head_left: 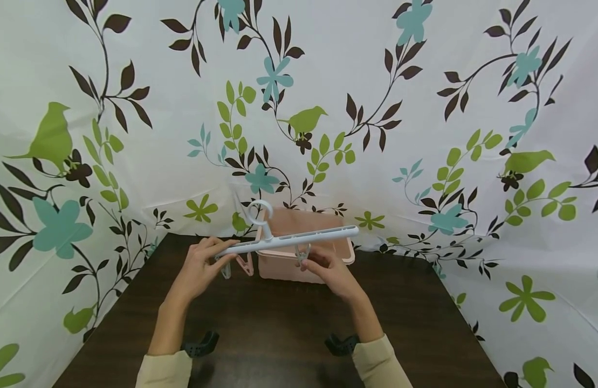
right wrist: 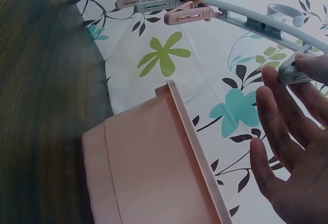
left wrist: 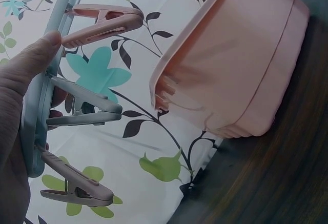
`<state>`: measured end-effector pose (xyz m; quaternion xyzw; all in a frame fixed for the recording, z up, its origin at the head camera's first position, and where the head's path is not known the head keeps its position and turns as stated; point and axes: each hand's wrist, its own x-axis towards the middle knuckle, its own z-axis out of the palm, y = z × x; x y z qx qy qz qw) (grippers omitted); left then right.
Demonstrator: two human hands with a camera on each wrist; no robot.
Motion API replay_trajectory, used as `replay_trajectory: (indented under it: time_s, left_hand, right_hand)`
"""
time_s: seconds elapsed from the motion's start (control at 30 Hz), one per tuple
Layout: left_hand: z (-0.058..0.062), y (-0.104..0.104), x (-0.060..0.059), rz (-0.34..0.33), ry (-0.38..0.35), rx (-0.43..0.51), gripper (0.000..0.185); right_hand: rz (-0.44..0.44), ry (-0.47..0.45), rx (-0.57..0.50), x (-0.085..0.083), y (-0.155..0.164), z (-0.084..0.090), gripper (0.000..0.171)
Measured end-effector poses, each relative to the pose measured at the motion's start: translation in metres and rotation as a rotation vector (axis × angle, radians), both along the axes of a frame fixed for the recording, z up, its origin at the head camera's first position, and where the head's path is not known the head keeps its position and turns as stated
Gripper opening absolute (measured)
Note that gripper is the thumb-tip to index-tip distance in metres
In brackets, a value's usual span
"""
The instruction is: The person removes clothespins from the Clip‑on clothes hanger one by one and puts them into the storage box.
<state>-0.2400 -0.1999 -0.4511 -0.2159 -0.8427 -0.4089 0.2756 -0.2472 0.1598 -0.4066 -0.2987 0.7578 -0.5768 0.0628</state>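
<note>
A pale blue clip hanger (head_left: pixel 308 236) with a round hook (head_left: pixel 260 213) is held above the table, its bar slightly tilted. My left hand (head_left: pixel 194 269) grips the bar's left end, thumb on the near side. From that end hang a pink clip (left wrist: pixel 102 25), a blue-grey clip (left wrist: pixel 84 103) and a dull pink clip (left wrist: pixel 77 183). My right hand (head_left: pixel 334 272) pinches a grey clip (right wrist: pixel 293 73) between thumb and forefinger, right under the bar; its other fingers are spread. Whether this clip is attached to the bar, I cannot tell.
Behind the hanger, a pink plastic bin (head_left: pixel 291 271) stands at the far edge of the dark wooden table (head_left: pixel 279 323). A white curtain (head_left: pixel 172 134) patterned with leaves, birds and flowers surrounds the table's back and sides.
</note>
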Motion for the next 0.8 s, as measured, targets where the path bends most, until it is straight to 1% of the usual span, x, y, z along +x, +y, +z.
replay_trajectory:
  time_s: [0.17, 0.27, 0.4, 0.47, 0.6, 0.8]
  left_hand:
    - [-0.0016, -0.0004, -0.0004, 0.001, -0.002, 0.006, 0.037]
    - [-0.0020, -0.0006, -0.0008, -0.002, 0.004, 0.007, 0.037]
    - [-0.0021, -0.0009, -0.0014, -0.008, 0.006, 0.011, 0.039]
    - [-0.0017, -0.0010, -0.0019, -0.011, 0.008, 0.014, 0.040]
    - [-0.0005, -0.0012, -0.0037, -0.015, 0.012, 0.013, 0.039]
    - [-0.0007, -0.0018, -0.0034, -0.007, -0.007, 0.007, 0.038]
  right_hand:
    - [-0.004, -0.005, -0.001, 0.0012, -0.0002, 0.0010, 0.036]
    - [-0.028, -0.012, -0.001, 0.0013, 0.0018, 0.0015, 0.037]
    - [-0.082, -0.029, -0.011, 0.0016, 0.0048, 0.0033, 0.034]
    - [-0.086, -0.029, -0.022, 0.0004, 0.0052, 0.0037, 0.034]
    - [-0.069, -0.020, -0.038, -0.0024, 0.0047, 0.0036, 0.037]
    - [-0.034, -0.011, -0.071, -0.0065, 0.0036, -0.0017, 0.038]
